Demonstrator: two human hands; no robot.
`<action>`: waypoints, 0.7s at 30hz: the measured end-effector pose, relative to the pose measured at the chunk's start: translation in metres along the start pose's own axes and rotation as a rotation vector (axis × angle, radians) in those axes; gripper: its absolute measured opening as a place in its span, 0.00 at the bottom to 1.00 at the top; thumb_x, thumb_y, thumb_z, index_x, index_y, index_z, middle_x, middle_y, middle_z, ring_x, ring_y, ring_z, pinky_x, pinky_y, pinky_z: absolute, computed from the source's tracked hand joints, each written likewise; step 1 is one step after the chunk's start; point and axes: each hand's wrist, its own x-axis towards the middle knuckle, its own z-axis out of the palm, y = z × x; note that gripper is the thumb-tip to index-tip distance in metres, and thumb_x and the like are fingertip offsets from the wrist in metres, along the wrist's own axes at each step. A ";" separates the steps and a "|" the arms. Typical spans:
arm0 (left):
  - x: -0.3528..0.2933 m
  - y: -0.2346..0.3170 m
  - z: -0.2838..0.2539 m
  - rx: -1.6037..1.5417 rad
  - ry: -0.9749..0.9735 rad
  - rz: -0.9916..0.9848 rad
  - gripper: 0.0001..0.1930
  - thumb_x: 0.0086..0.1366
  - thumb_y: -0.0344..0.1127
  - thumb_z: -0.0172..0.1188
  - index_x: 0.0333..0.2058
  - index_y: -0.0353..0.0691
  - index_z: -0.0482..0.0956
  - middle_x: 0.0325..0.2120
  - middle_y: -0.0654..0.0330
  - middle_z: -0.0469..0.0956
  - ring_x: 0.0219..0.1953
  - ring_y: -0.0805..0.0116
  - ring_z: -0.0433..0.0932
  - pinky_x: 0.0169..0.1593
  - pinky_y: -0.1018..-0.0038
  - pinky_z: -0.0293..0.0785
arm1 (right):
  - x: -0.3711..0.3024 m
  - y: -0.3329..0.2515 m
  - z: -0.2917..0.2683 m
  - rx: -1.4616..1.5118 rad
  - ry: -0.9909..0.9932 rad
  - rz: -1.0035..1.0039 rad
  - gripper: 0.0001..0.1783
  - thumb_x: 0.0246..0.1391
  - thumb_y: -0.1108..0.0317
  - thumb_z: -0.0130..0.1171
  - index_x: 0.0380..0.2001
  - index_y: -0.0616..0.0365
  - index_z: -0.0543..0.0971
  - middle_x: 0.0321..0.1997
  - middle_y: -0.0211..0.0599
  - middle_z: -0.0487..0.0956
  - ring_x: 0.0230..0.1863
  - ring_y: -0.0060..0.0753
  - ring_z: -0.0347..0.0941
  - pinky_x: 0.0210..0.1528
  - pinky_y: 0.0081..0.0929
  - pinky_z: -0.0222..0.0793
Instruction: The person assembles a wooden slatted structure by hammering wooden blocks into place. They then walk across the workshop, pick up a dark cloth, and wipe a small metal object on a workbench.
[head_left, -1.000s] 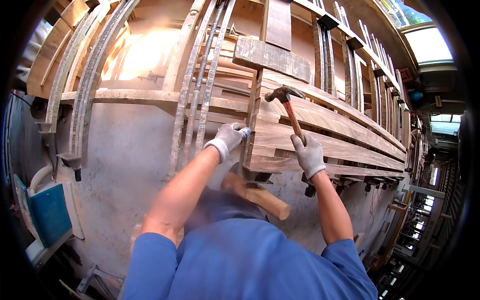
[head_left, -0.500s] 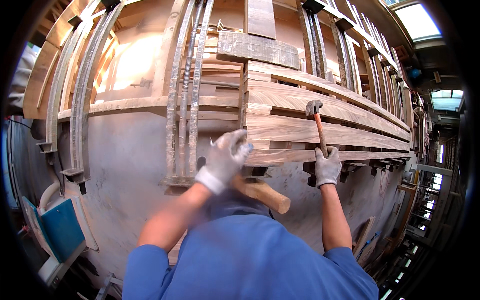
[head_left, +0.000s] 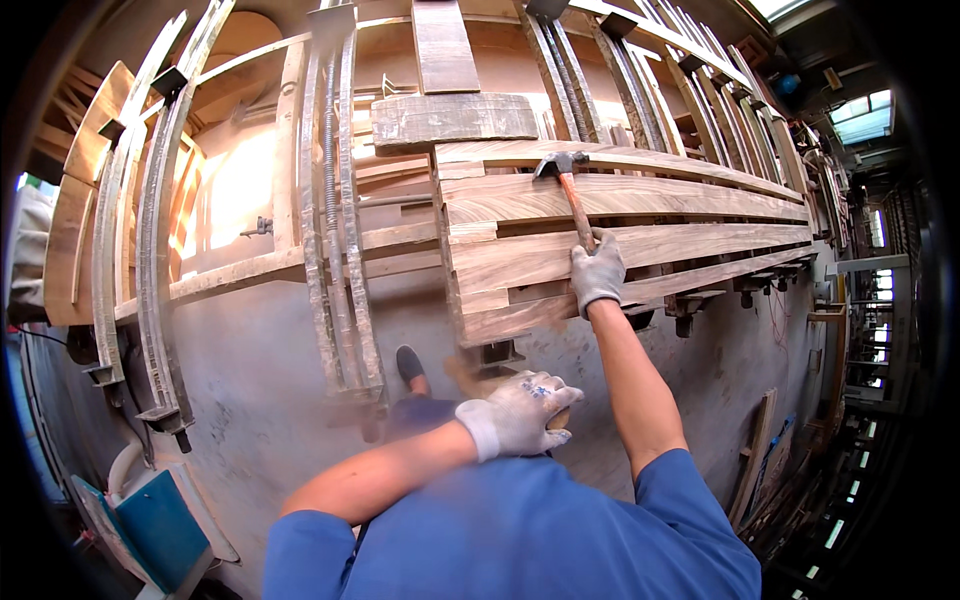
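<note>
My right hand (head_left: pixel 600 272), in a grey-white work glove, is wrapped round the handle of a claw hammer (head_left: pixel 576 208). The hammer's metal head lies over the upper boards of a slatted wooden panel (head_left: pixel 620 195). That panel is made of long boards with short blocks at their left end and gaps between them. My left hand (head_left: pixel 518 412), gloved too with blue marks on the back, is closed round the end of a thick wooden bar (head_left: pixel 560 420) close to my body. Most of the bar is hidden behind the glove.
A worn wooden block (head_left: pixel 455 118) lies across the panel's upper left, a plank (head_left: pixel 445 50) beyond it. Long metal clamps (head_left: pixel 345 220) stand left of the panel, with more along its far side. At lower left is a blue board (head_left: pixel 163 530). My foot (head_left: pixel 409 363) shows below.
My left hand has moved down and right from beside the panel's end onto the wooden bar. My right hand, with the hammer, has shifted up and left across the boards as the view turned.
</note>
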 end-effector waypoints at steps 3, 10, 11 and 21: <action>0.001 -0.001 0.005 -0.001 0.036 0.021 0.29 0.61 0.45 0.70 0.60 0.43 0.78 0.47 0.52 0.80 0.54 0.48 0.79 0.61 0.57 0.75 | -0.001 0.005 0.008 0.039 0.023 -0.018 0.23 0.54 0.66 0.70 0.53 0.58 0.80 0.48 0.50 0.85 0.50 0.52 0.83 0.57 0.44 0.75; 0.006 -0.005 0.013 -0.065 0.062 0.084 0.24 0.58 0.40 0.70 0.54 0.44 0.81 0.44 0.52 0.80 0.51 0.50 0.80 0.58 0.57 0.77 | -0.002 0.000 0.005 0.182 0.011 0.063 0.22 0.53 0.65 0.73 0.51 0.58 0.82 0.43 0.48 0.87 0.45 0.49 0.85 0.53 0.41 0.78; 0.007 -0.006 0.014 -0.073 0.066 0.094 0.24 0.58 0.39 0.70 0.53 0.44 0.82 0.43 0.52 0.80 0.51 0.50 0.80 0.58 0.57 0.77 | -0.002 0.000 0.004 0.173 0.009 0.065 0.22 0.53 0.64 0.73 0.51 0.57 0.83 0.44 0.49 0.87 0.47 0.50 0.85 0.54 0.41 0.77; 0.015 -0.002 0.034 0.015 0.294 0.091 0.14 0.56 0.39 0.75 0.40 0.44 0.85 0.33 0.56 0.81 0.40 0.53 0.82 0.46 0.60 0.78 | -0.005 0.000 -0.006 -0.125 0.355 -0.460 0.19 0.56 0.63 0.71 0.50 0.57 0.82 0.45 0.49 0.84 0.46 0.57 0.80 0.55 0.51 0.74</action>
